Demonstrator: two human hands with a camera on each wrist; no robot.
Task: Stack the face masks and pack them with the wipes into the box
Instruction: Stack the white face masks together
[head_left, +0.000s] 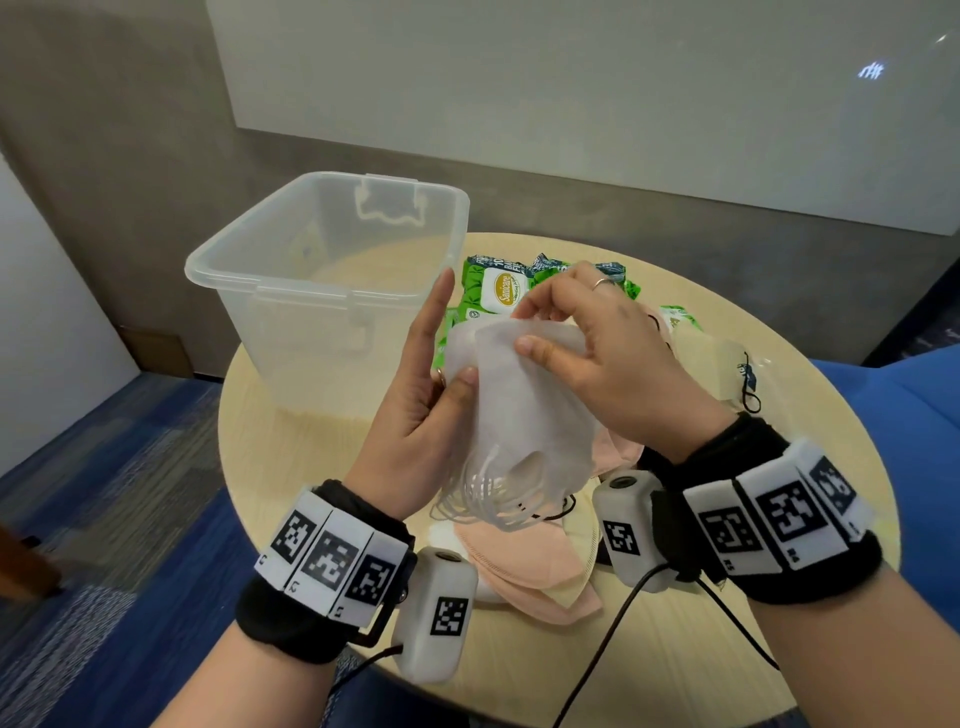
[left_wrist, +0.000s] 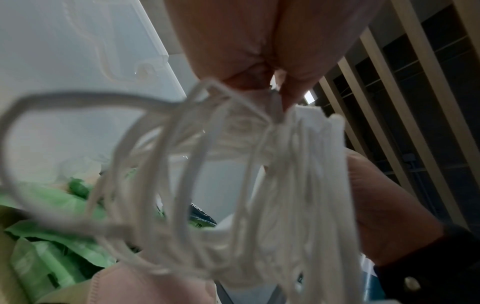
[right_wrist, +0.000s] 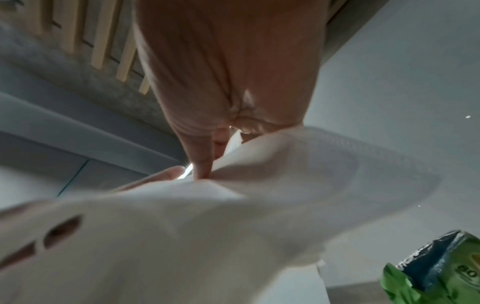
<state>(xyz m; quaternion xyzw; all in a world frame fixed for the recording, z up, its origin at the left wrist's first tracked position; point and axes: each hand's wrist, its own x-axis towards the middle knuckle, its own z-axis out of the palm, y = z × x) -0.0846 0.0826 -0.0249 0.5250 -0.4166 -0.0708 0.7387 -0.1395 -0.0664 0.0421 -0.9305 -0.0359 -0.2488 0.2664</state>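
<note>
white masks (head_left: 524, 400) | pinched between both hands | above table (head_left: 291, 467)

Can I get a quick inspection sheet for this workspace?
Surface: round wooden table, crowded on its right half.
Job's things: white masks held above the table; pink masks lying below them; green wipes packs behind the hands; clear box open, nothing seen inside.
Clutter: bagged mask at right.
Grippers: left hand holds the white masks, thumb on front; right hand pinches their top edge.
Cables: black wires from wrist cameras across the table.
Surroundings: grey wall, whiteboard, blue carpet.
</note>
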